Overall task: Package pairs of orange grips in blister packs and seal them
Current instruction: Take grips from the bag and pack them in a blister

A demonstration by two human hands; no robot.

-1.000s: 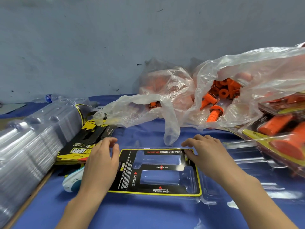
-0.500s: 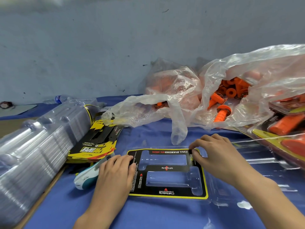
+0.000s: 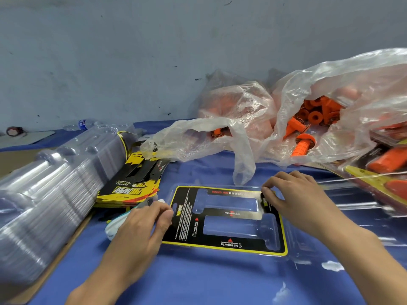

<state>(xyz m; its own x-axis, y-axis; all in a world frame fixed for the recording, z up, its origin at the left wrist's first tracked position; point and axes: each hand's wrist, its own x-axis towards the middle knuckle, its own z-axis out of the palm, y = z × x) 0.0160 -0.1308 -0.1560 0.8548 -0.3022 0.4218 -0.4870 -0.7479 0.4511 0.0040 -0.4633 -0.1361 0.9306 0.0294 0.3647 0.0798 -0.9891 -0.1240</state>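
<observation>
A clear blister pack with a black and yellow card insert (image 3: pixel 226 219) lies flat on the blue cloth in front of me; its two grip cavities hold nothing. My left hand (image 3: pixel 141 227) presses its fingertips on the pack's left edge. My right hand (image 3: pixel 293 199) has curled fingers on the pack's upper right corner. Loose orange grips (image 3: pixel 302 146) spill from an open plastic bag (image 3: pixel 330 102) at the back right.
A long stack of clear blister shells (image 3: pixel 44 194) lies at the left, with a pile of printed card inserts (image 3: pixel 134 183) beside it. A white and teal tool (image 3: pixel 114 225) sits under my left hand. Filled packs (image 3: pixel 383 172) are stacked at the far right.
My left hand has slid down from the pack's upper left corner to its left edge. My right hand stays at the upper right corner, its fingers curling tighter.
</observation>
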